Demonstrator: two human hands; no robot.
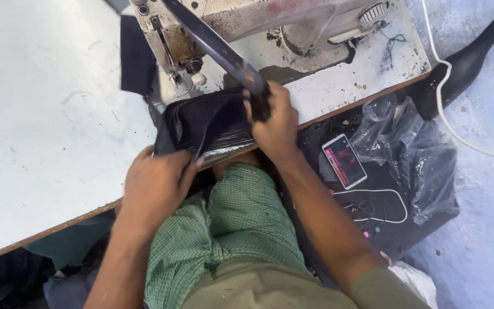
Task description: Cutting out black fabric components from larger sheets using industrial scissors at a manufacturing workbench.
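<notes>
Black bag (207, 123) lies mid-frame, long axis left-right. Left hand (158, 183) pinches its lower-left edge, right hand (275, 123) grips the strap (215, 46) running upper left. Sewing machine (293, 28) behind, phone (344, 161) at right.

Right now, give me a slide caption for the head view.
Both hands, left and right, hold a black pouch and strap at a worn sewing machine.

White counter (41, 126) with a worn wooden edge fills the left, pale bluish floor (481, 189) on the right with a white cable (447, 109) running across it, crumpled dark plastic bag (418, 149) beside a phone (344, 161) with a lit screen, flat even light.
</notes>
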